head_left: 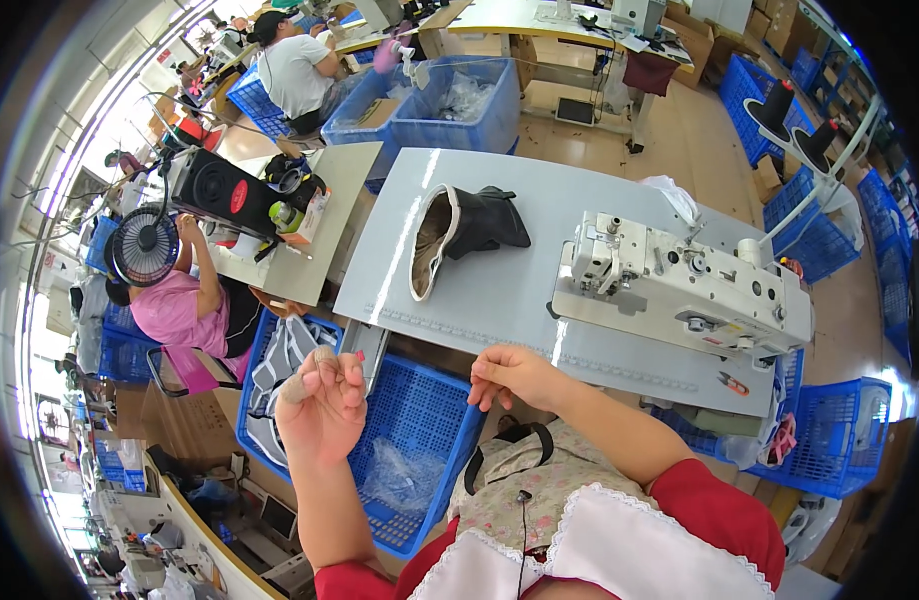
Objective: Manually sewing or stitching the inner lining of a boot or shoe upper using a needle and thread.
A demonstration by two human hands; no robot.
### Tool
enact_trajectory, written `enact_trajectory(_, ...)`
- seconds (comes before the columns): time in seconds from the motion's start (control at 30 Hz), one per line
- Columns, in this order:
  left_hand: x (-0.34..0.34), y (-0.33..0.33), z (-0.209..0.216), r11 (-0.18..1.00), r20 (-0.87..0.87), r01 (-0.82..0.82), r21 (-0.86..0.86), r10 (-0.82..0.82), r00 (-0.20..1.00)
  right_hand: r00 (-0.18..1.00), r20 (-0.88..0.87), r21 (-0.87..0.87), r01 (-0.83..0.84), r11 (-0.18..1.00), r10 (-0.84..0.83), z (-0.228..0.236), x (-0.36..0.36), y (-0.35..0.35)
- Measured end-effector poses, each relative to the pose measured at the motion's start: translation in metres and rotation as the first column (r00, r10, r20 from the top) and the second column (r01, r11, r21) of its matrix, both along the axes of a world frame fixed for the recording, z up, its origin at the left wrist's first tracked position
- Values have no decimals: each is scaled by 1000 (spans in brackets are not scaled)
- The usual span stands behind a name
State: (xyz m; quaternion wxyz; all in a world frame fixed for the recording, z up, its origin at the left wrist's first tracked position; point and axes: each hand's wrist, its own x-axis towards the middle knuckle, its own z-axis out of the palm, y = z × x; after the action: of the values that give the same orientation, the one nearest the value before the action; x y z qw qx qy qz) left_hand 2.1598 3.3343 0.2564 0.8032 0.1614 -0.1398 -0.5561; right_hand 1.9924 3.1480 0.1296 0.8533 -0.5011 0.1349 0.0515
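My left hand is raised over the blue basket's left side, palm turned up, fingers curled in. Some fingers wear beige wraps, and a tiny red bit shows at one fingertip; whether it is held I cannot make out. My right hand hovers by the table's front edge, thumb and fingers pinched together, and anything between them is hidden. Beyond both hands, a black ankle boot lies on its side on the grey sewing table, its pale-edged opening facing left. Neither hand touches it.
A white sewing machine stands on the table's right, with orange-handled thread snips near the edge. Below my hands, a blue basket holds clear plastic; another to its left holds grey pieces. A co-worker in pink sits left beside a fan.
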Motion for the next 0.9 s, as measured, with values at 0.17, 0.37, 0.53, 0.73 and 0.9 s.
enact_trajectory(0.17, 4, -7, 12, 999, 59, -2, 33, 0, 998, 999, -25, 81, 29, 996, -27, -2, 9, 10)
enact_trajectory(0.37, 5, -14, 22, 999, 100, -14, 49, 9, 995, 998, -8, 194, 57, 979, -57, 1, 15, 19)
enact_trajectory(0.53, 8, -19, 26, 998, 118, -8, 54, 1, 993, 997, 31, 175, 61, 983, -67, -6, 17, 24)
enact_trajectory(0.73, 9, -23, 29, 999, 147, -9, 51, 2, 989, 998, -12, 324, 55, 945, -53, 4, 17, 34)
enact_trajectory(0.9, 6, -28, 32, 1000, 147, 7, 30, -12, 989, 977, -58, 353, 211, 912, -204, 12, 31, 52)
